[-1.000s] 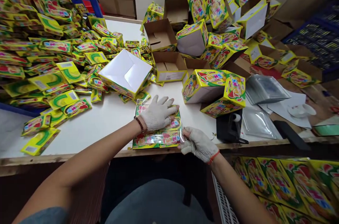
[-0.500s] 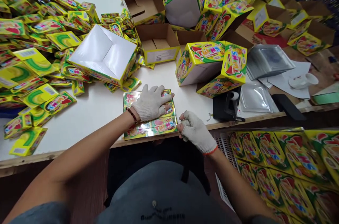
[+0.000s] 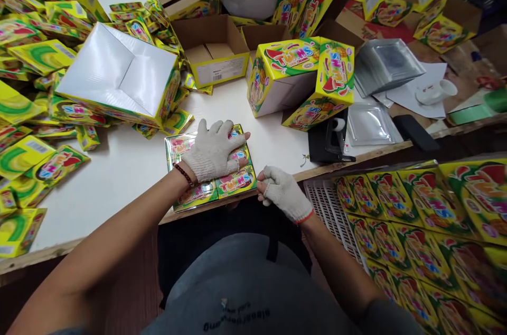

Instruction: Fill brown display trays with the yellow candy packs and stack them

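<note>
The left hand lies spread on the shiny pack; the right hand curls by its corner, its grip unclear

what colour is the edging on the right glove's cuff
The cuff edging is orange-red, seen best in the head view.

Looks like a packing workshop: long white worktable with a rough wooden edge, small printed cartons heaped loose at left, larger brown-lined open boxes behind. Stack of clear plastic trays or sheets at right, plus what looks like a tape dispenser. Below table level, a white slatted crate and rows of identical packs.
</note>
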### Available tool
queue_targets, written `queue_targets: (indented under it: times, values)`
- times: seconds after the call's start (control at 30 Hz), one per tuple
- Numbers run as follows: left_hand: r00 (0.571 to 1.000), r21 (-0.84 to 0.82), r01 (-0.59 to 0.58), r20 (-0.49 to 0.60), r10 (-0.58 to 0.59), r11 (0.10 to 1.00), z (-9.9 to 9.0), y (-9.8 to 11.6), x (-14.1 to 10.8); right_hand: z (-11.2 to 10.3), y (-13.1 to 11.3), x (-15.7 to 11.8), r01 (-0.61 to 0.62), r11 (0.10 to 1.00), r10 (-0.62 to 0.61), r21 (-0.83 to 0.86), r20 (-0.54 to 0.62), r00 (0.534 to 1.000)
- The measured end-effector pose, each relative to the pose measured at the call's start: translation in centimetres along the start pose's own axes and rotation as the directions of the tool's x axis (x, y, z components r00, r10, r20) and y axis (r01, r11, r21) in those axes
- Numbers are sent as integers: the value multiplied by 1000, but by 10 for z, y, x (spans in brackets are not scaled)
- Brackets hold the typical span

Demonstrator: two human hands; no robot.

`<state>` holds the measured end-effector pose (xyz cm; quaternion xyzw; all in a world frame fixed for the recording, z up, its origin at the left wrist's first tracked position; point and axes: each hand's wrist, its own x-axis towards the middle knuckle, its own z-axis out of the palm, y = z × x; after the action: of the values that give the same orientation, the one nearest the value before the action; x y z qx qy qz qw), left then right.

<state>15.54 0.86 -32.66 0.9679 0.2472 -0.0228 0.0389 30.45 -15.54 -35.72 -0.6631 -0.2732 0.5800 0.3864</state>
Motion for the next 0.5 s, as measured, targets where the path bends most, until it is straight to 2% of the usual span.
queue_targets:
  times: [0.1, 0.17, 0.23, 0.27, 0.3, 0.33, 0.37, 0.43, 0.47, 0.5]
  values:
    - [1000, -4, -21, 12, 21, 1000, -1, -2, 0, 7, 11, 0, 15, 1000, -15, 24, -4, 1000]
    - [999, -4, -36, 30, 36, 999, -4, -3, 0, 4, 13, -5, 46, 999, -45, -23, 5, 999]
    - [999, -1, -34, 30, 34, 999, -5, -4, 2, -12, 9, -13, 96, 986, -96, -133, 8, 995]
    - [999, -2, -29, 21, 29, 1000, -5, -4, 3, -27, 6, -17, 127, 972, -136, -198, -32, 990]
    - [1000, -6, -25, 9, 25, 1000, -5, -5, 4, -46, 1, -22, 152, 952, -190, -264, -122, 974]
    - [1000, -12, -24, -3, 24, 1000, -4, -5, 5, -69, -3, -26, 163, 930, -254, -328, -254, 933]
    - [1000, -19, -25, -14, 24, 1000, -3, -5, 6, -94, -7, -28, 155, 909, -320, -386, -408, 855]
    - [999, -19, -31, -24, 31, 999, -1, -6, 8, -144, -11, -29, 75, 874, -413, -480, -654, 633]
    - [999, -8, -34, -26, 33, 999, -1, -6, 8, -165, -11, -27, 20, 855, -436, -519, -696, 571]
    - [999, 5, -36, -28, 36, 999, -1, -7, 8, -183, -9, -22, -20, 840, -433, -542, -693, 576]
